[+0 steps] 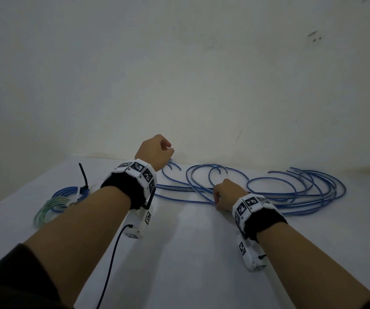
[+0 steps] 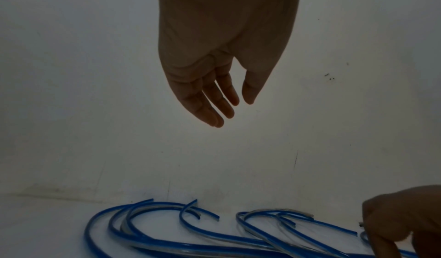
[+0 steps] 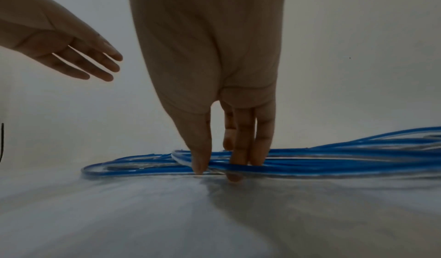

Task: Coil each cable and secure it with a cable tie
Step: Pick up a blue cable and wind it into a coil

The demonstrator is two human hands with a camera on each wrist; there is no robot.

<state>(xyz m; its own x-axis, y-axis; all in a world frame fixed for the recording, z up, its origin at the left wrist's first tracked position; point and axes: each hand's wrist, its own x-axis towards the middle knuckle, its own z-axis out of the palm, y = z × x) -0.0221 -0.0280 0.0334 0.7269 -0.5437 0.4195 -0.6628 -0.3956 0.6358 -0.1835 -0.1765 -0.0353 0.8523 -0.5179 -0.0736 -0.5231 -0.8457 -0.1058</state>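
1. Loose blue plastic-sheathed cables (image 1: 268, 192) sprawl uncoiled across the white table (image 1: 190, 253).
2. Two small coils, blue (image 1: 68, 191) and green (image 1: 50, 208), lie bundled at left.
3. Right hand (image 1: 226, 195) pinches a strand; left hand (image 1: 155, 150) hovers relaxed, empty.

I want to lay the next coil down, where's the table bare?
Bare table lies between the forearms, nearer than the loose blue cables. It is crowded along the wall, and at the left by the tied coils.
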